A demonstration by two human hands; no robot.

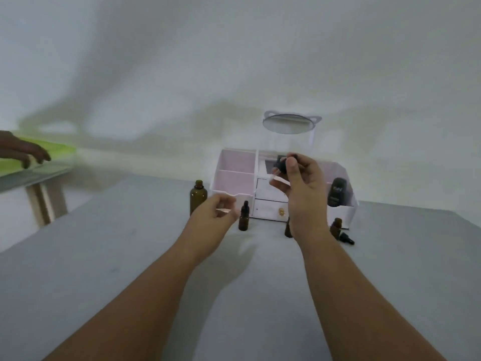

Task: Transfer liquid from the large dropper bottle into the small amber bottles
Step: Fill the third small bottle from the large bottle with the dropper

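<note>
Forearms are extended from 6 o'clock. The dropper is pinched in the right hand, raised at 12 o'clock of a half-hidden small bottle. The big bottle stands uncapped at 10 o'clock. The left hand is curled; whether anything is held cannot be told. The tip should be lowered plumb into the neck before the bulb is squeezed.

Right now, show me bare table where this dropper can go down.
Free: the near table between the forearms, and the stretch left of the large amber bottle. Crowded: the strip before the organizer, where small amber bottles and a loose cap sit.
</note>
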